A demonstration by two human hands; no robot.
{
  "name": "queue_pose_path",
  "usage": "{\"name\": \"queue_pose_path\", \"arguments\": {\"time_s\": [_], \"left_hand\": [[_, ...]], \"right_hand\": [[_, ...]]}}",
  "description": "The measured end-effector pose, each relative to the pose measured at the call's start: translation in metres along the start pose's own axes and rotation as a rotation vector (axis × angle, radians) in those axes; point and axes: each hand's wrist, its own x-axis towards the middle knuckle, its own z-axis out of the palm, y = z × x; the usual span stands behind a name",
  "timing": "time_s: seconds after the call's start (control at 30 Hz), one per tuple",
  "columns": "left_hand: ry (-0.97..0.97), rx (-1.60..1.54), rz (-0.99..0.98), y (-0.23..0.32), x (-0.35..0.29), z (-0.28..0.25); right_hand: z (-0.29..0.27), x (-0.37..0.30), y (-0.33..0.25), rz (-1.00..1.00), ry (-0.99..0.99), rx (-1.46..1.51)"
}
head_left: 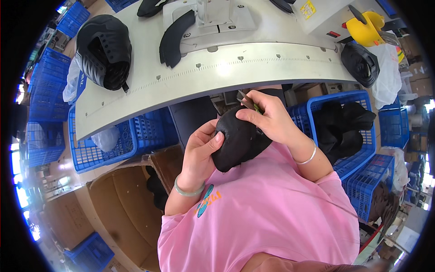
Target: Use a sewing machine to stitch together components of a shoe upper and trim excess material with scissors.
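In front of my pink shirt, just below the table's near edge, I hold a black shoe upper [238, 143] with its rounded end toward me. My left hand [201, 144] grips its left side, the thumb on top and the fingers curled behind. My right hand [274, 117] is closed around small thread snips [245, 100], whose metal blades point up and left past the fingers; a bit of green shows by the palm. The right thumb also presses on the upper's far edge. The right fingertips are partly hidden behind the piece.
Beyond my hands curves the pale worktable [217, 68] with a ruler scale. On it lie a dark shoe upper [103, 52], curved black pieces [176, 41] and another upper [360, 65]. A blue crate [369, 143] with black pieces stands right; a cardboard box [122, 213] is lower left.
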Motion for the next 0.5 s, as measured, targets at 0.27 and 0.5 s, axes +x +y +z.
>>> {"name": "queue_pose_path", "arguments": {"time_s": [0.27,0.5], "left_hand": [[0.032,-0.070,0.069,0.002,-0.001,0.002],[-0.005,-0.063,0.078,0.002,0.000,0.003]], "right_hand": [[0.004,-0.030,-0.011,-0.449,0.187,-0.460],[0.008,-0.042,-0.017,-0.552,0.167,-0.772]]}}
